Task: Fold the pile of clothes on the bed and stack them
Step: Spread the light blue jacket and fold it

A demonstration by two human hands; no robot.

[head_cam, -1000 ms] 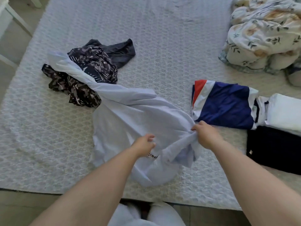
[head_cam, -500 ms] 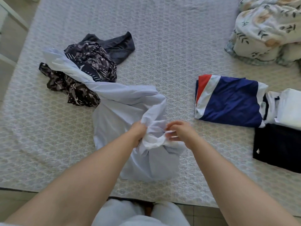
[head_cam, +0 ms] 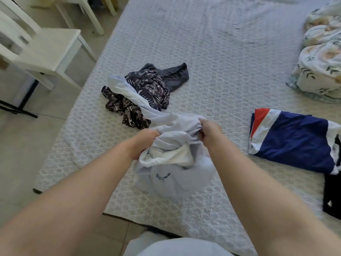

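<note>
- On the near edge of the bed (head_cam: pixel 212 58), in the head view, a light lavender-grey T-shirt (head_cam: pixel 171 182) with small dark lettering lies bunched in front of the person; its far end trails up and left over the unfolded pile.
- The left hand (head_cam: pixel 143 144) has its fingers curled into the bunched cloth at the shirt's left side; the right hand (head_cam: pixel 209 133) grips a gathered fold at its upper right. Both hold the same garment, close together.
- A white inner layer shows at the opening between the hands, so the shirt may be partly inside out or twisted; I cannot tell which.
- Beyond it, the pile left to do: a dark patterned garment (head_cam: pixel 140 95) and a dark grey garment (head_cam: pixel 171 75) touching it, both crumpled.
- To the right, well apart from the pile, lie finished pieces: a folded navy, white and red shirt (head_cam: pixel 293 137) and a folded black garment (head_cam: pixel 332 196) at the frame edge just nearer the person.
- A floral duvet (head_cam: pixel 321 61) is heaped at the far right; a white chair (head_cam: pixel 46 50) stands on the floor to the left.
- Step in hand, as I judge it: sorting out and orienting the T-shirt before folding.
- The next move calls for finding the hem or shoulders, drawing the hands apart to spread the shirt flat, and freeing its trailing end from the pile.
</note>
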